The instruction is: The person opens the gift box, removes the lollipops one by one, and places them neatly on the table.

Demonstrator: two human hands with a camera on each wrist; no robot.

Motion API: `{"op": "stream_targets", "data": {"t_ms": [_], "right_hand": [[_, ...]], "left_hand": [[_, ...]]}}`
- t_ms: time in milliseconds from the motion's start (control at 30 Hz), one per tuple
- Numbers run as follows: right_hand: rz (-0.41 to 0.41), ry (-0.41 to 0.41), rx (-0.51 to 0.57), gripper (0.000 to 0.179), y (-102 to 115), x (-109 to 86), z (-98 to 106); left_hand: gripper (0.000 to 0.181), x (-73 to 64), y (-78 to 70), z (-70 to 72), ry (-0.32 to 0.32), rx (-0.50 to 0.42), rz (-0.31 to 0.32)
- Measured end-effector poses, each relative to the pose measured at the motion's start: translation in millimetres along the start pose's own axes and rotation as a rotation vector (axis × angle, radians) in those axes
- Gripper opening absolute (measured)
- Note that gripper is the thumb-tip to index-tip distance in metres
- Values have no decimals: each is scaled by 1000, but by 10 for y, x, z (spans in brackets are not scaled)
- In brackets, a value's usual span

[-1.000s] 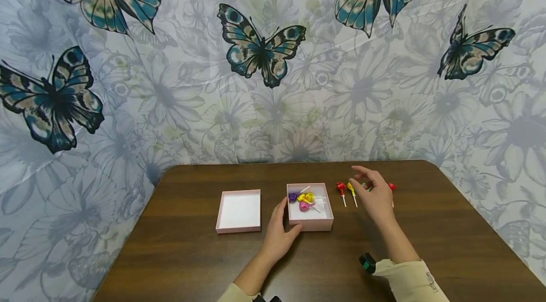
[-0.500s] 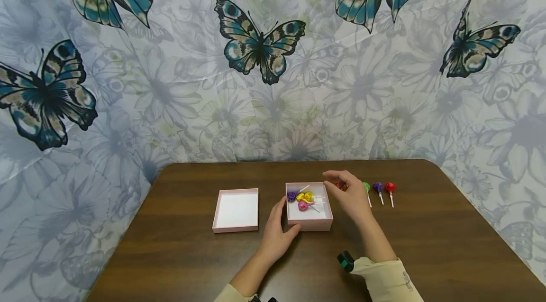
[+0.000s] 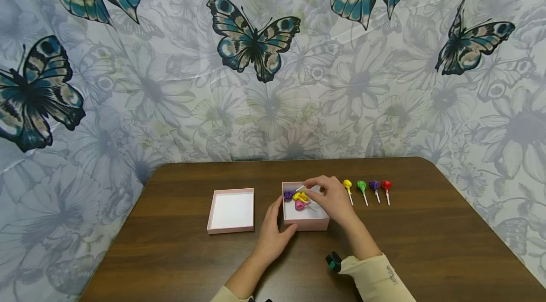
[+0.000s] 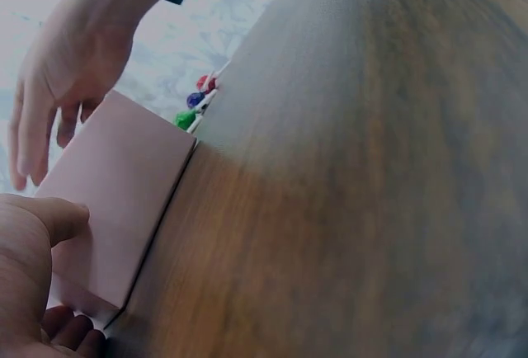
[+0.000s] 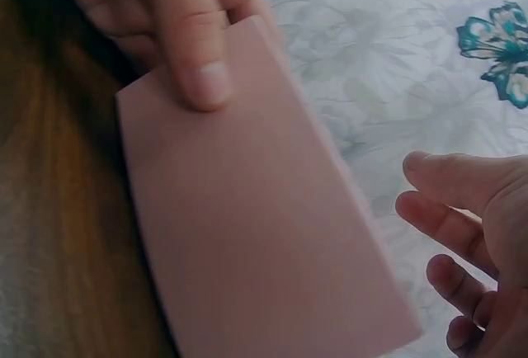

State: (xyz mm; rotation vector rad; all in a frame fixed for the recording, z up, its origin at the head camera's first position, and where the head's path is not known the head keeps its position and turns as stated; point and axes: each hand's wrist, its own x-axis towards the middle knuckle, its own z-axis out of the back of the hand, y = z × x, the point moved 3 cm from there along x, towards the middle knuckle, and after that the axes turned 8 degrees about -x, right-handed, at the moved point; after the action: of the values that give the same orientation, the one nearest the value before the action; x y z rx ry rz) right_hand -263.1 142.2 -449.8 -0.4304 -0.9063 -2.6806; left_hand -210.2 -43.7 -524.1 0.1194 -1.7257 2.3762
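A pink box (image 3: 306, 225) with a white inside stands on the table. Purple, yellow and pink lollipops (image 3: 300, 205) lie in its left half. My left hand (image 3: 271, 235) holds the box's front left corner, its thumb (image 5: 206, 82) on the front wall and the other fingers along the left side. Above the box's right part hovers my right hand (image 3: 332, 199), its fingers loosely bent and pointing at the lollipops. In the right wrist view nothing shows between the thumb and fingers of this right hand (image 5: 487, 234).
Right of the box, yellow (image 3: 347, 184), green (image 3: 361, 185), purple (image 3: 374, 185) and red (image 3: 386, 185) lollipops lie in a row, sticks toward me. The shallow box lid (image 3: 231, 211) lies to the left, white inside up. Behind the table (image 3: 192, 264) hangs a butterfly-print cloth (image 3: 170, 79).
My right hand has moved left from above the lollipop row to over the box, uncovering the green, purple and red lollipops. My left hand stays on the box.
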Motion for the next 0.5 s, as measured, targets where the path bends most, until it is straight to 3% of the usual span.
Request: {"op": "stream_targets", "data": {"t_ms": [267, 500], "right_hand": [[47, 65, -88, 20, 39, 9, -220], [68, 80, -202, 20, 37, -10, -313]], "left_hand": [[80, -2, -8, 51, -13, 2, -12], [81, -21, 8, 32, 19, 1, 8]]}}
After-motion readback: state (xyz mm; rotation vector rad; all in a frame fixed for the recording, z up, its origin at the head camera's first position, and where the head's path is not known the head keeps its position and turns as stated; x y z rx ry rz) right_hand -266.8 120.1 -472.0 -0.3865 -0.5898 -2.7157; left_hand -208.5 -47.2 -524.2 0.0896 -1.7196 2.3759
